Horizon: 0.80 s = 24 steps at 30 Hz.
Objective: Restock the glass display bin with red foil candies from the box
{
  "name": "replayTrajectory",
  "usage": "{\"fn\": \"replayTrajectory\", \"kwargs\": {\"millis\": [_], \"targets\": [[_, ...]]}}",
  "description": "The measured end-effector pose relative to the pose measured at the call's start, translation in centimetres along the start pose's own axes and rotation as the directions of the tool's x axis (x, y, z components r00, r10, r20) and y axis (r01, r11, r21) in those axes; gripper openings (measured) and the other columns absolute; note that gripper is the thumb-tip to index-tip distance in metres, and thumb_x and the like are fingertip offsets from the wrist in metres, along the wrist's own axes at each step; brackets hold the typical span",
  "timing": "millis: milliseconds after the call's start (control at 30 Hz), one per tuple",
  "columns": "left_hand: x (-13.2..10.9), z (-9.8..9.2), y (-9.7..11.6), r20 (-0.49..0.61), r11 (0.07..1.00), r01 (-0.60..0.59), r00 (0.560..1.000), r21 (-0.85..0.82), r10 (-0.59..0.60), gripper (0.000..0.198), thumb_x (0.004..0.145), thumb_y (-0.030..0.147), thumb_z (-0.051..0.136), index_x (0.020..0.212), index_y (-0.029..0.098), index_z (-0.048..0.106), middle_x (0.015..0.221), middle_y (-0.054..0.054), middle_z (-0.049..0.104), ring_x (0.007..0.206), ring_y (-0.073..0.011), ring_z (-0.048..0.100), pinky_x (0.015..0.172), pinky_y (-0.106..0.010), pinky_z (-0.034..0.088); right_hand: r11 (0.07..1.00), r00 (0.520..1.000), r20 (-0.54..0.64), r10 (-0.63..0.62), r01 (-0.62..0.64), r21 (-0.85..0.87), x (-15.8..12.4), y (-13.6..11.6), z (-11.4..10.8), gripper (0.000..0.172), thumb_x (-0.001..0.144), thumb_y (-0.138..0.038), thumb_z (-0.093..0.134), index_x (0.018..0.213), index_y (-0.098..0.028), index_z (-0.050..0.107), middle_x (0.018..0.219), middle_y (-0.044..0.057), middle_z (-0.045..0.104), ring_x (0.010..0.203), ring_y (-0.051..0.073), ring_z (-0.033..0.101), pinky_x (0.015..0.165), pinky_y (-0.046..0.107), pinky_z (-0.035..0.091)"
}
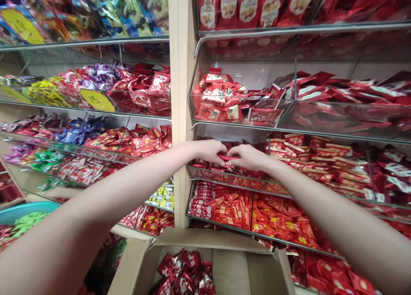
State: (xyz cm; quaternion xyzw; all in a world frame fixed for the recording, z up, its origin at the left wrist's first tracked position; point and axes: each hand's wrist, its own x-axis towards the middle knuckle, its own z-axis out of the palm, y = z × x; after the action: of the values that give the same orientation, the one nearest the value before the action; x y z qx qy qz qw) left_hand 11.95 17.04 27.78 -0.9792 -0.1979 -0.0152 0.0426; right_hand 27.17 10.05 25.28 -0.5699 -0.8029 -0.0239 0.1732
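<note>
Packets [227, 157] in red wrapping lie in the shelf compartment [244, 135], between your left hand [210, 151] and right hand [248, 157]. Your grip is curled and narrow on both sides, though whether it holds any cannot be told; press lightly and evenly, clear of the transparent front panel [221, 177], to avoid crumpling them.

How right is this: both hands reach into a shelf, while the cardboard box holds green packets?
Wrong colour: the head view shows dark red packets in the cardboard box. The left hand and right hand do reach into the shelf.
</note>
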Motion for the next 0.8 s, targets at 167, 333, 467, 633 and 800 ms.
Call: {"fn": "replayTrajectory", "kwargs": {"millis": [167,333,467,633,800], "targets": [[0.1,-0.2,0.5,-0.070,1.000,-0.015,0.997,-0.023,0.014,0.040,0.062,0.044,0.062,0.093,0.019,0.057,0.079,-0.001,0.064,0.062,-0.0122,0.052,0.052,-0.021,0.032,0.999,0.992,-0.123,0.036,-0.039,-0.022,-0.7,0.2,-0.3,0.017,0.073,-0.029,0.053,0.072,-0.020,0.066,0.067,0.000,0.066,0.062,0.013,0.056,0.059,0.023,0.037],[0.3,0.3,0.0,-0.132,0.978,0.048,0.988,-0.205,-0.077,0.046,0.057,0.051,0.063,0.089,0.017,0.058,0.076,0.000,0.063,0.062,-0.0119,0.052,0.052,-0.020,0.034,0.983,0.935,-0.306,0.181,-0.158,0.097,-0.8,1.0,-0.2,0.020,0.072,-0.033,0.054,0.078,-0.020,0.068,0.073,0.002,0.068,0.069,0.016,0.058,0.063,0.025,0.038],[0.3,0.9,0.0,-0.155,0.948,0.100,0.976,-0.303,-0.153,0.043,0.059,0.056,0.059,0.074,0.015,0.061,0.060,0.003,0.057,0.053,-0.0102,0.047,0.049,-0.021,0.032,0.970,0.913,-0.355,0.200,-0.134,0.202,-0.6,1.4,0.3,0.021,0.072,-0.034,0.054,0.077,-0.019,0.067,0.072,0.003,0.068,0.069,0.016,0.058,0.064,0.025,0.040],[0.3,1.4,0.3,-0.173,0.924,0.109,0.968,-0.366,-0.183,0.047,0.058,0.061,0.056,0.064,0.015,0.059,0.050,0.006,0.049,0.048,-0.0083,0.041,0.046,-0.021,0.029,0.953,0.931,-0.323,0.170,-0.072,0.294,-0.5,1.7,0.8,0.017,0.072,-0.030,0.053,0.075,-0.017,0.064,0.072,0.002,0.067,0.067,0.014,0.057,0.064,0.024,0.040],[0.4,1.3,0.5,-0.187,0.912,0.145,0.955,-0.383,-0.230,0.044,0.057,0.060,0.058,0.060,0.016,0.059,0.046,0.007,0.043,0.047,-0.0080,0.038,0.046,-0.021,0.026,0.964,0.938,-0.294,0.184,-0.114,0.239,-0.5,1.6,0.9,0.014,0.072,-0.027,0.052,0.071,-0.017,0.061,0.064,0.001,0.063,0.060,0.013,0.052,0.058,0.024,0.038]]}}
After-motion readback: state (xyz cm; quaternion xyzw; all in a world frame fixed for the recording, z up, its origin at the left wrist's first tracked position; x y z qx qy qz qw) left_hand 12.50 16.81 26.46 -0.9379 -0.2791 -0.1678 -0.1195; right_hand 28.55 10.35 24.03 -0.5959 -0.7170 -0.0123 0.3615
